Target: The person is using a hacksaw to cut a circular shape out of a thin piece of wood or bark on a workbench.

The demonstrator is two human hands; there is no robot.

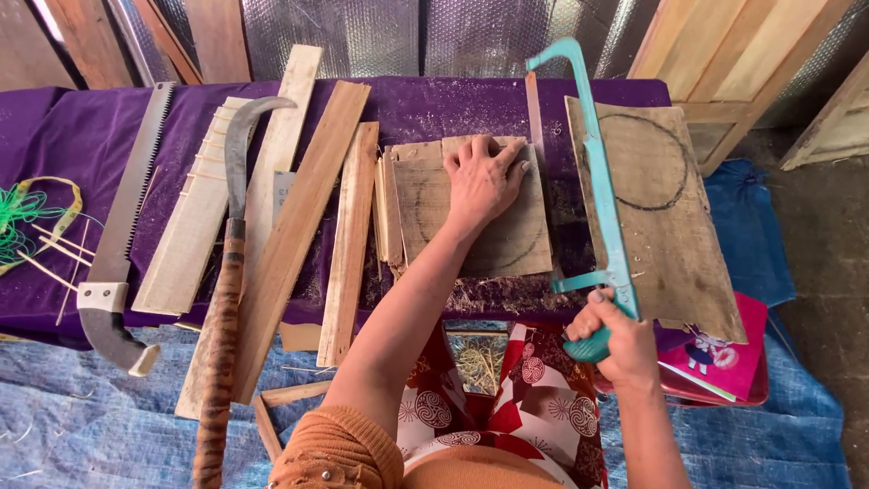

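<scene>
While the right hand point(615, 340) clenches the teal hacksaw point(602, 195) handle, the left hand point(482, 181) presses spread fingers flat on the plywood piece point(507, 244) atop the purple-covered table point(81, 136); sawing underway, demanding firm bracing.

Your single head camera looks steeply down, close over the purple cloth-covered surface point(81, 136) before you.

A: From my feed, the board point(471, 213) looks like rough, matt, unfinished wood; the frame saw point(597, 181) is painted teal metal.

B: And the worktop point(81, 136)?

A: I see matt purple cloth, dusted with sawdust. The pruning saw point(122, 226) blade is dull metal.
</scene>
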